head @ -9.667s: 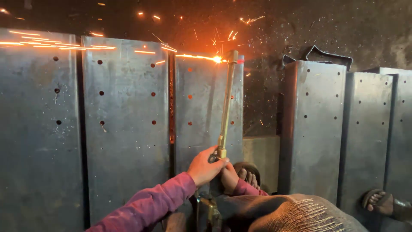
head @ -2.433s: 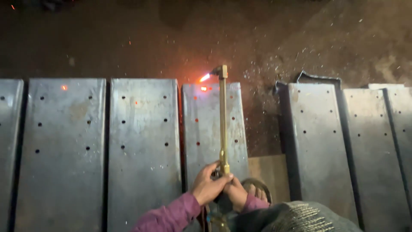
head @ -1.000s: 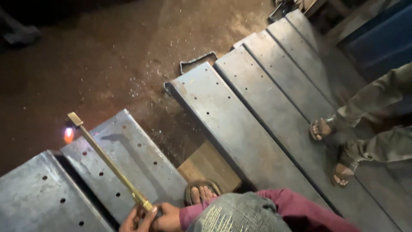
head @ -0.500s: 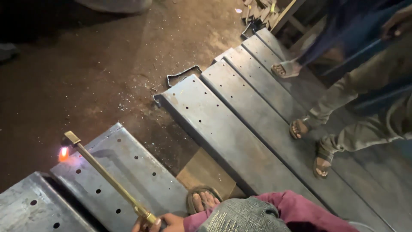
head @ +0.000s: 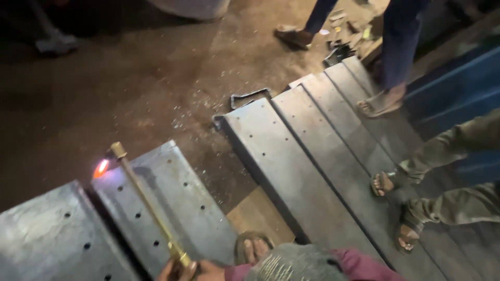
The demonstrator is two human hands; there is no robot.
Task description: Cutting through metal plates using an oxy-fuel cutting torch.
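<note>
A long brass cutting torch [head: 148, 200] lies slantwise over a grey steel plate [head: 195, 208] drilled with small holes. Its tip points up-left, and a small orange flame [head: 100, 167] burns beside the plate's far corner. At the bottom edge my left hand [head: 176, 270] and my right hand [head: 211, 270] close together around the torch's lower end; both are partly cut off by the frame. A pink sleeve [head: 237, 271] runs off from my right hand. Just right of the hands my sandalled foot [head: 253, 247] rests on a brown board [head: 260, 218].
A second holed plate [head: 47, 234] lies at the left. Several long steel plates [head: 291, 171] run diagonally on the right. One person's sandalled feet [head: 396, 208] rest on them; another stands in blue trousers [head: 398, 47]. Dark dirt floor [head: 156, 78] with metal scraps lies beyond.
The sparks of the earliest frame are gone; only a small flame burns. The view has swung right and down. The standing person's legs have come further into view.
</note>
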